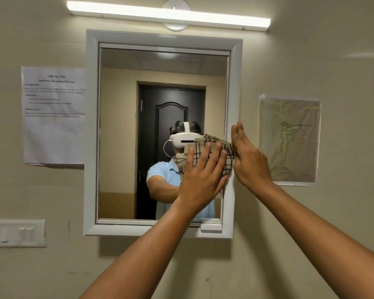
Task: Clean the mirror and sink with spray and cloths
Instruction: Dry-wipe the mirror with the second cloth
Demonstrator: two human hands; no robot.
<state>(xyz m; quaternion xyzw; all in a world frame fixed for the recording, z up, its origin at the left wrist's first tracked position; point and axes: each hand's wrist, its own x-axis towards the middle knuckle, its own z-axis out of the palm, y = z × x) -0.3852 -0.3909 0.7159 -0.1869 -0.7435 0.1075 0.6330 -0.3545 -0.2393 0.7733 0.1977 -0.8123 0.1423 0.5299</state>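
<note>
Wall: beige, tube light (pixel 168 15) above.
Mirror (pixel 138 126): white-framed, reflecting a dark door.
Cloth (pixel 221 151): tan, dark-checked, bunched at mirror's right edge.
Left hand (pixel 201 175): fingers straight, pressing cloth flat.
Right hand (pixel 249 160): fingers straight, edge against cloth, holding nothing.

Rectangular wall mirror (pixel 138 147) in a white moulded frame (pixel 91 126), hung on a beige wall. Left hand (pixel 200 178), fingers straight and spread, presses a beige checked cloth with dark lines (pixel 220 145) flat against the glass near its right edge. Right hand (pixel 249 158), fingers straight and together, stands edge-on against the frame's right side, touching the cloth. White tube light (pixel 168 15) above the mirror. Printed white paper sheet (pixel 53 115) to the left; line drawing of a standing figure on brownish paper (pixel 289 139) to the right. White switch panel (pixel 15 233) lower left.
</note>
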